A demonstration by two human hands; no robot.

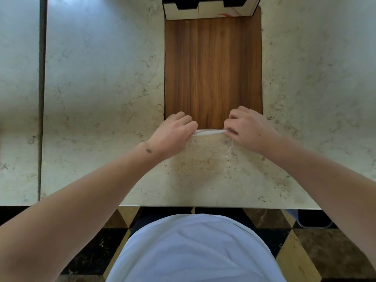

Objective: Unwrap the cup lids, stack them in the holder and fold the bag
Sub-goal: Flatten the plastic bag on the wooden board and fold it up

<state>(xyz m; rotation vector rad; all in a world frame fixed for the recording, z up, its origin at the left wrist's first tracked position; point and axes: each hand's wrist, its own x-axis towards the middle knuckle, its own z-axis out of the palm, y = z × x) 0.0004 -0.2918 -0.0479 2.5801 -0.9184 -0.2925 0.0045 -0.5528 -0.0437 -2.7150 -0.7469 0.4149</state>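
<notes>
Here, crinkly clear bag (209, 132) between both hands (175, 135), taut.

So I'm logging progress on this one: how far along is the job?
Late stage, it seems. No wrapped or loose lids show on the counter, so unwrapping looks done; the holder is cut off at the top edge, so the stack can't be confirmed. In hand: the left hand and right hand pinch the clear bag, flattened at the wooden board. Left: finishing the fold.
</notes>
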